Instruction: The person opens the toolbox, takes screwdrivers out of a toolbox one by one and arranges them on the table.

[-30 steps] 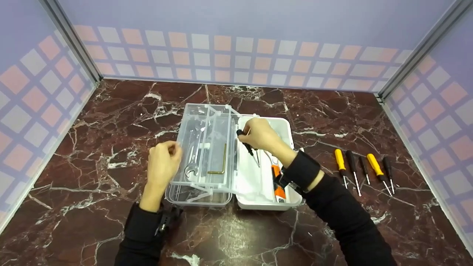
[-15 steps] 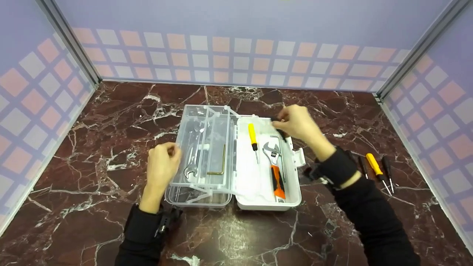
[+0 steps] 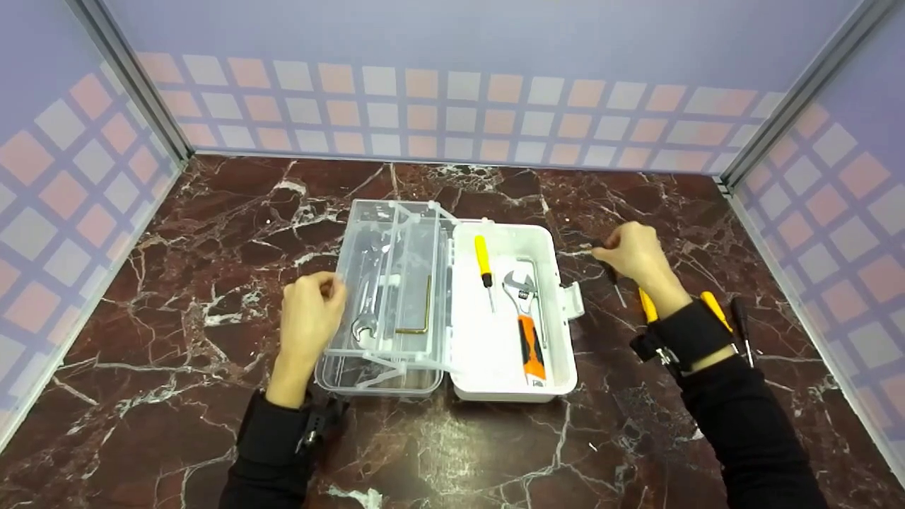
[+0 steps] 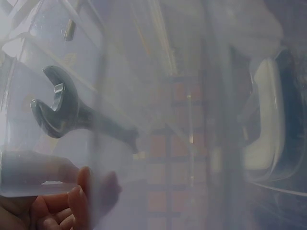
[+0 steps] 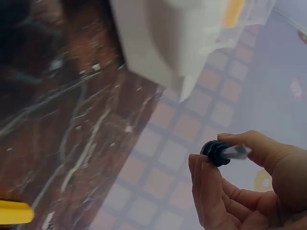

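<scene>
My right hand [image 3: 636, 258] is raised over the table to the right of the toolbox, pinching a black-handled screwdriver [image 3: 611, 273] whose metal shaft points down. In the right wrist view, the screwdriver's dark grip [image 5: 216, 152] sits between thumb and fingertips. My left hand [image 3: 311, 318] is at the left edge of the clear plastic tray [image 3: 351, 219]; the left wrist view has its fingers [image 4: 74, 201] curled at the tray's edge. Through the plastic show an open-ended wrench [image 3: 365, 329] and a brass hex key [image 3: 427, 307]. The white toolbox base [image 3: 569, 360] holds a yellow screwdriver [image 3: 483, 260].
An adjustable wrench with an orange handle [image 3: 532, 350] and a silver hex key [image 3: 542, 318] also lie in the base. A white latch [image 3: 573, 302] sticks out at its right. Farther right, yellow screwdrivers [image 3: 716, 311] and a black one [image 3: 740, 322] lie on the marble table, partly behind the forearm.
My right hand has carried the black-handled screwdriver from above the toolbox base out to the right, past its rim. The yellow screwdriver in the base came into view. My left hand has stayed put.
</scene>
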`<action>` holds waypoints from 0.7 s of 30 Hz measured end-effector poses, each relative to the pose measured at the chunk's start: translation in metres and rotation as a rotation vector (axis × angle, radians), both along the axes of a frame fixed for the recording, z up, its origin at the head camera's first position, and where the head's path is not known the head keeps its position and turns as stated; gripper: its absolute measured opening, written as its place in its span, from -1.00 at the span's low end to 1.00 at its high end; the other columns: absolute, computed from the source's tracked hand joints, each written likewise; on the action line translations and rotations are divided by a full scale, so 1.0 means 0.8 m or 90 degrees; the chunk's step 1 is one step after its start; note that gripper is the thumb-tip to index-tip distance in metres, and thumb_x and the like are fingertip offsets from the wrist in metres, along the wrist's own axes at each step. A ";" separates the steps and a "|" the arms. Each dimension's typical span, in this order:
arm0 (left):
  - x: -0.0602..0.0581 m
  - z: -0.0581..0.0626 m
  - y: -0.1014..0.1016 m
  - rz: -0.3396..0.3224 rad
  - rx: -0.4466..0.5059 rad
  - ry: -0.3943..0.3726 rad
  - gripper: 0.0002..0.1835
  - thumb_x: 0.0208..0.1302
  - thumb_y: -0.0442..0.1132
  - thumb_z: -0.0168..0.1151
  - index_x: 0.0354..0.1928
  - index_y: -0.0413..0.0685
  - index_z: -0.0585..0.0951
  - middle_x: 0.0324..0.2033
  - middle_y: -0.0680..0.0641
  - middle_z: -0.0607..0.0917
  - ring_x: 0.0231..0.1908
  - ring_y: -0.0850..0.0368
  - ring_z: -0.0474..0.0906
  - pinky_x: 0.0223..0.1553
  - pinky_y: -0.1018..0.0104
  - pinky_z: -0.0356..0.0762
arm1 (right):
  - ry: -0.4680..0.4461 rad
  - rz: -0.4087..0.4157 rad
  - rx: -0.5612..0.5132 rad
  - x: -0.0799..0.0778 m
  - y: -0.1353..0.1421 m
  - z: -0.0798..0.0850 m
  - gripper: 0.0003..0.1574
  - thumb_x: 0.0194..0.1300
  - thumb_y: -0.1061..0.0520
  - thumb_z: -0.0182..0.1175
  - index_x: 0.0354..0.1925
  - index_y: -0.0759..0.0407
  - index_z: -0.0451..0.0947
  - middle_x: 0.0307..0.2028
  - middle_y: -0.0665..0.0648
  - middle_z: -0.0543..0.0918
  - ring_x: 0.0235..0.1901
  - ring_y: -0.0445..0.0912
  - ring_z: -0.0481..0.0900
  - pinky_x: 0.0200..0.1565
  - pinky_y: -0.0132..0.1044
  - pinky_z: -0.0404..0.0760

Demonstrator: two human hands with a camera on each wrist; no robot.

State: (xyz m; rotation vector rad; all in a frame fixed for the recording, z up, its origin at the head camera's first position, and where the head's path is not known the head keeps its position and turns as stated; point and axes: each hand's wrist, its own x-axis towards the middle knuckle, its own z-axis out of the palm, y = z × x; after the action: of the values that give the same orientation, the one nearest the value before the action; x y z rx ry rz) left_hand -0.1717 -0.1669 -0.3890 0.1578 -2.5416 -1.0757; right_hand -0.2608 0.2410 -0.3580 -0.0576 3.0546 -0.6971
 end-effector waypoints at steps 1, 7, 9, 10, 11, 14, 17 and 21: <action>0.000 0.000 0.000 0.000 0.000 -0.002 -0.78 0.11 -0.32 0.04 -0.36 -0.27 0.65 -0.56 -0.17 0.63 -0.56 -0.03 0.51 -0.41 0.11 0.45 | 0.000 -0.003 0.005 0.000 0.005 -0.005 -0.67 0.05 0.08 0.22 -0.46 0.41 0.54 -0.54 0.28 0.59 -0.66 -0.08 0.46 -0.39 -0.11 0.46; 0.000 0.001 0.000 0.002 -0.002 -0.003 -0.78 0.11 -0.32 0.05 -0.37 -0.27 0.66 -0.58 -0.16 0.63 -0.57 -0.03 0.50 -0.43 0.11 0.45 | -0.014 -0.036 0.024 -0.001 0.029 -0.032 -0.67 0.03 0.09 0.22 -0.54 0.41 0.55 -0.56 0.28 0.57 -0.60 0.04 0.47 -0.45 -0.10 0.45; 0.000 0.001 0.000 0.003 -0.002 -0.004 -0.78 0.11 -0.32 0.05 -0.37 -0.27 0.65 -0.58 -0.17 0.63 -0.57 -0.03 0.50 -0.43 0.11 0.45 | -0.024 -0.051 0.027 -0.002 0.035 -0.041 -0.66 0.04 0.10 0.21 -0.65 0.36 0.49 -0.69 0.19 0.49 -0.69 -0.03 0.42 -0.55 -0.17 0.42; 0.000 0.001 0.000 0.003 -0.001 -0.005 -0.79 0.11 -0.32 0.05 -0.36 -0.27 0.65 -0.58 -0.16 0.63 -0.57 -0.03 0.50 -0.43 0.11 0.45 | -0.028 -0.058 0.030 -0.002 0.038 -0.046 -0.64 0.05 0.10 0.21 -0.69 0.33 0.45 -0.73 0.14 0.44 -0.72 -0.06 0.39 -0.59 -0.20 0.39; 0.000 0.001 0.000 0.003 0.000 -0.005 -0.79 0.11 -0.32 0.05 -0.36 -0.27 0.65 -0.58 -0.16 0.63 -0.57 -0.03 0.50 -0.43 0.11 0.45 | -0.033 -0.064 0.035 -0.003 0.040 -0.050 -0.62 0.05 0.10 0.21 -0.72 0.29 0.40 -0.76 0.09 0.39 -0.74 -0.08 0.36 -0.62 -0.23 0.36; 0.000 0.001 0.000 0.001 0.002 -0.002 -0.78 0.11 -0.32 0.05 -0.36 -0.27 0.66 -0.59 -0.15 0.63 -0.58 -0.02 0.49 -0.43 0.11 0.45 | -0.042 -0.075 0.054 -0.004 0.046 -0.061 -0.59 0.07 0.11 0.20 -0.76 0.26 0.33 -0.76 0.15 0.38 -0.73 0.01 0.41 -0.61 -0.18 0.40; 0.001 0.001 0.000 0.000 0.001 0.004 -0.78 0.11 -0.32 0.05 -0.37 -0.27 0.66 -0.60 -0.14 0.62 -0.58 -0.01 0.49 -0.43 0.12 0.44 | -0.035 -0.075 0.075 -0.005 0.051 -0.070 -0.63 0.06 0.12 0.20 -0.67 0.39 0.43 -0.58 0.40 0.52 -0.53 0.22 0.50 -0.39 0.00 0.48; 0.001 0.002 0.000 0.001 -0.001 -0.002 -0.78 0.11 -0.31 0.04 -0.35 -0.26 0.66 -0.57 -0.15 0.63 -0.56 -0.02 0.51 -0.42 0.11 0.45 | -0.053 -0.093 0.070 -0.006 0.052 -0.083 -0.62 0.08 0.12 0.20 -0.46 0.52 0.47 -0.37 0.53 0.52 -0.41 0.28 0.53 -0.28 0.06 0.48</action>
State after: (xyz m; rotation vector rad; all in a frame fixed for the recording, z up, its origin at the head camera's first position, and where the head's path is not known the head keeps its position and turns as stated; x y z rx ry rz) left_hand -0.1710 -0.1671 -0.3875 0.1610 -2.5442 -1.0732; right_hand -0.2658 0.2824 -0.4243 0.1911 3.0330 -0.5211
